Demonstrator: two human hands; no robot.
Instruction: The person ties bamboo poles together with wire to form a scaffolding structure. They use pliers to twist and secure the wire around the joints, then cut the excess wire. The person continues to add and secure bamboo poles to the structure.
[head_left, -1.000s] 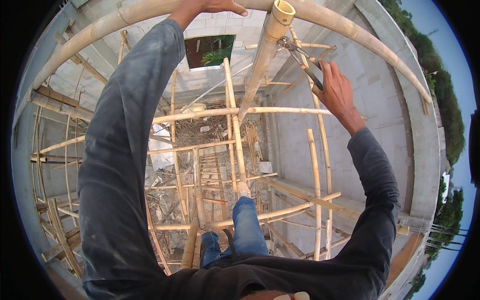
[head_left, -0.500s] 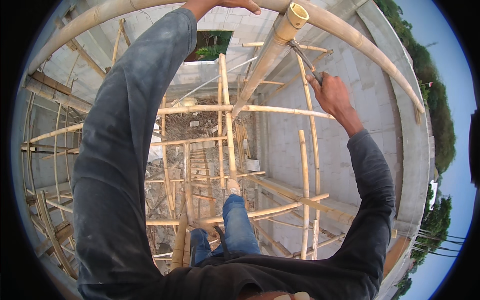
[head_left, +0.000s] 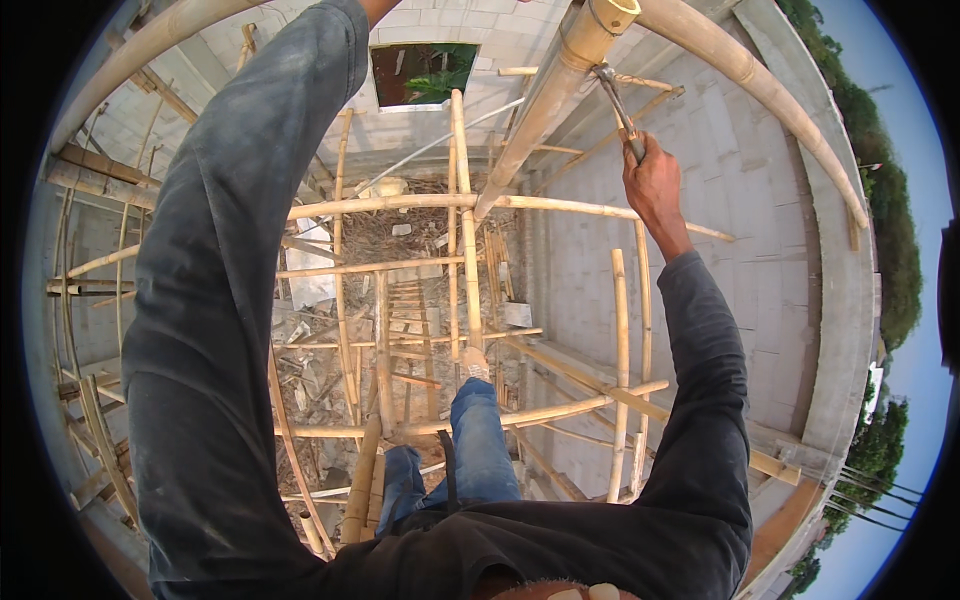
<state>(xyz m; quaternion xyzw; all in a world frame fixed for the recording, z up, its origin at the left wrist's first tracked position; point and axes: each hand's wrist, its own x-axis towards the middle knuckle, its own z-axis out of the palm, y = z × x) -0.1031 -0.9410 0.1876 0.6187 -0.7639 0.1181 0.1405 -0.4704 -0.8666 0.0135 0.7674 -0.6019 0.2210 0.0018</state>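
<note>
My right hand (head_left: 655,185) is closed around the handle of metal pincers (head_left: 622,108). Their head touches or nearly touches the side of a thick upright bamboo post (head_left: 545,115), just below its cut top. A thin wire band (head_left: 597,25) circles the post near that top. Close by, a long horizontal bamboo pole (head_left: 735,65) crosses behind the post and curves off to the right. My left arm reaches up to the top edge, where only the wrist (head_left: 378,8) shows; the left fingers are almost wholly cut off.
Below me stands bamboo scaffolding with crossing poles (head_left: 400,203), and one foot (head_left: 475,363) rests on it. Rubble and a ladder (head_left: 408,300) lie far down. A grey block wall (head_left: 720,200) rises at right; a window opening (head_left: 425,72) is ahead.
My left hand, seen over the horizontal pole before, has slipped out past the top edge. My right hand and the pincers sit slightly higher, the tool more upright. The whole view has shifted a little.
</note>
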